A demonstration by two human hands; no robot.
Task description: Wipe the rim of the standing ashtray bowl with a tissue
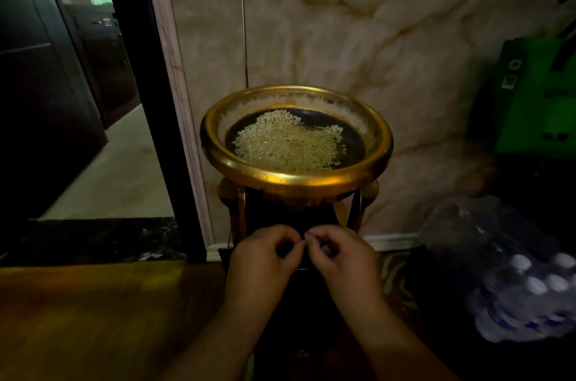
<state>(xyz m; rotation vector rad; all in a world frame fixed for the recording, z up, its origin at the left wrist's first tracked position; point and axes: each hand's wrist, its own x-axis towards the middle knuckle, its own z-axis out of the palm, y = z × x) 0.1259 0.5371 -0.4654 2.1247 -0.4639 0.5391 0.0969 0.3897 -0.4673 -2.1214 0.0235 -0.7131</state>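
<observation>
The standing ashtray has a gold bowl with a broad shiny rim (296, 185), holding pale pebbles (288, 144) on a dark bottom. It rests on a black and gold stand (291, 215) against the marble wall. My left hand (263, 259) and my right hand (344, 259) are low in front of the stand, below the bowl. Both have their fingers curled, and the fingertips of the two hands meet in the middle. I see no tissue in either hand or anywhere in view.
A dark door frame (149, 100) and an open doorway (103, 162) lie to the left of the ashtray. On the right, a green bag (536, 106) leans on the wall and a wrapped pack of water bottles (517, 278) lies on the floor.
</observation>
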